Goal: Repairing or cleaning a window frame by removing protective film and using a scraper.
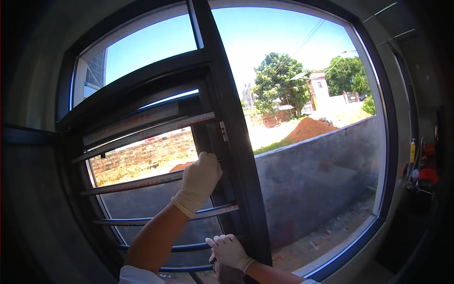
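Note:
My left hand (pixel 198 182), in a white glove, is closed in a fist at the right end of a window bar (pixel 132 185), against the dark window frame (pixel 227 137). Its fingertips face away, so what they hold is hidden. Lower down, my right hand (pixel 229 251), also gloved, curls its fingers over a bunched grey-brown cloth (pixel 226 273) beside the lower part of the same frame. Several horizontal bars with printed film cross the opening behind my left arm. A small metal fitting (pixel 223 131) sits on the frame above my left fist.
A large glass pane (pixel 321 189) fills the right side, with a grey wall, a dirt mound and trees outside. A dark panel (pixel 28 189) stands at the left. At the far right are a yellow bottle (pixel 413 150) and red items (pixel 428 176).

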Tool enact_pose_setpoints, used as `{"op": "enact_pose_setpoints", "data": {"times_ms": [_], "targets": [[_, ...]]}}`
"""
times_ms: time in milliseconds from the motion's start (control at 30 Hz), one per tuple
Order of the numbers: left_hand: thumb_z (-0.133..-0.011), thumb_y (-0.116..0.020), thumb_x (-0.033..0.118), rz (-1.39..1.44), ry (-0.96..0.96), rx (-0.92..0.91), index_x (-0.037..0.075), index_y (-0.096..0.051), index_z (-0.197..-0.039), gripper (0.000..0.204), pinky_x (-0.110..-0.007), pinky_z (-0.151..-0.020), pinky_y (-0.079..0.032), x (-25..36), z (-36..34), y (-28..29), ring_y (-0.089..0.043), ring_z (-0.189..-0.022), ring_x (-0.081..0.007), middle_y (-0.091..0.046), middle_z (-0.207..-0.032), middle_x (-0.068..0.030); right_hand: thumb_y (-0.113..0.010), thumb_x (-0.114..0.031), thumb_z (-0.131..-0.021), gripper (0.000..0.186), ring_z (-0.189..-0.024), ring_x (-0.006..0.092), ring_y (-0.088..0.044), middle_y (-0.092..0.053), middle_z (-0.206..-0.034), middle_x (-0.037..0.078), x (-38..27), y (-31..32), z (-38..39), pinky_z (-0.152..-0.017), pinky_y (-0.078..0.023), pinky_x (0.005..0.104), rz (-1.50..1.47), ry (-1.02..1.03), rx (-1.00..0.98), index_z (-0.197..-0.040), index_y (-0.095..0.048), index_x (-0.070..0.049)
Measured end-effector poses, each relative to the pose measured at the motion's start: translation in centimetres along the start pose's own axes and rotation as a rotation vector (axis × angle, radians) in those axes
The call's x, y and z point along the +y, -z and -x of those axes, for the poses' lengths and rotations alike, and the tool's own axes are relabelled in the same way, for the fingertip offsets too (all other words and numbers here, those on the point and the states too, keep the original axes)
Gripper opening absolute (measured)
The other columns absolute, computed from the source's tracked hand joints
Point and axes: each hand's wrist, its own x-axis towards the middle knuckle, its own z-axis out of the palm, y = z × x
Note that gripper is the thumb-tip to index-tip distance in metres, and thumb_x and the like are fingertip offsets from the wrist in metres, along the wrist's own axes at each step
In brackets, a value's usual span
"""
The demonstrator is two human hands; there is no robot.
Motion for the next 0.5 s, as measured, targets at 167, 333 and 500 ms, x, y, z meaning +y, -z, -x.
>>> {"op": "enact_pose_setpoints", "data": {"times_ms": [167,333,500], "targets": [[-0.08,-0.063,0.01,0.114,0.162,-0.015,0.006,-0.053,-0.081,0.011,-0.04,-0.058,-0.052,-0.7,1.2,0.9,-0.063,-0.064,-0.0329,-0.058,-0.077,-0.0136,-0.057,-0.023,-0.085,0.04,-0.095,0.0177,-0.053,-0.052,-0.1,0.002,-0.3,-0.7,0.0,-0.086,-0.04,0.0375,0.015,-0.034,-0.044,-0.124,-0.053,-0.015],[-0.08,-0.062,0.002,0.343,0.224,0.062,0.004,-0.046,-0.084,0.017,-0.034,-0.058,-0.049,-1.8,2.2,2.8,-0.058,-0.058,-0.0273,-0.054,-0.07,-0.012,-0.059,-0.021,-0.08,0.041,-0.096,0.0193,-0.052,-0.052,-0.1,0.002,-0.1,0.2,-0.4,-0.088,-0.039,0.0391,0.024,-0.056,-0.057,-0.121,-0.056,-0.016],[-0.08,-0.06,-0.004,0.301,0.382,0.09,0.008,-0.041,-0.092,0.026,-0.026,-0.057,-0.045,-4.3,7.5,6.8,-0.052,-0.057,-0.0138,-0.047,-0.067,-0.0067,-0.061,-0.024,-0.08,0.042,-0.097,0.0186,-0.051,-0.051,-0.099,0.001,-0.2,-0.8,-0.4,-0.088,-0.037,0.0375,0.063,-0.041,-0.032,-0.122,-0.055,-0.018]]}}
